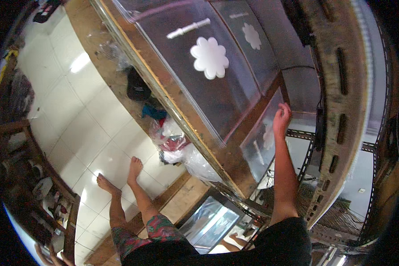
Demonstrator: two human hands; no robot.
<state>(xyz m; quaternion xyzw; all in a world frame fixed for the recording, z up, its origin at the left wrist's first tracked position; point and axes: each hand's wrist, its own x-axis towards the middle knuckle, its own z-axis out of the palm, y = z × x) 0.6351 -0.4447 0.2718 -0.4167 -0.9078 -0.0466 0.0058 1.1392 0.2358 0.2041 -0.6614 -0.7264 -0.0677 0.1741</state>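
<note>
My right hand (282,119) is at the right edge of a clear plastic sheet or bag (251,142), its fingers curled against that edge. A white flower shape and a short white bar show on this piece, partly hidden behind my forearm. Beyond it lies a larger clear plastic piece (239,95), flat on the brown tabletop (239,170), with a white scalloped flower (209,58) and a white bar (188,28). Another such piece (264,57) lies alongside. My left hand (53,258) shows only as spread fingers at the lower left rim, apart from these pieces.
A slotted metal upright (341,71) rises close on the right. Crumpled clear plastic (199,164) and dark cloth (137,84) sit below the table's left edge. Wooden framing (40,142) stands at the left, beyond white floor tiles (84,115). A framed glossy panel (213,221) is near my body.
</note>
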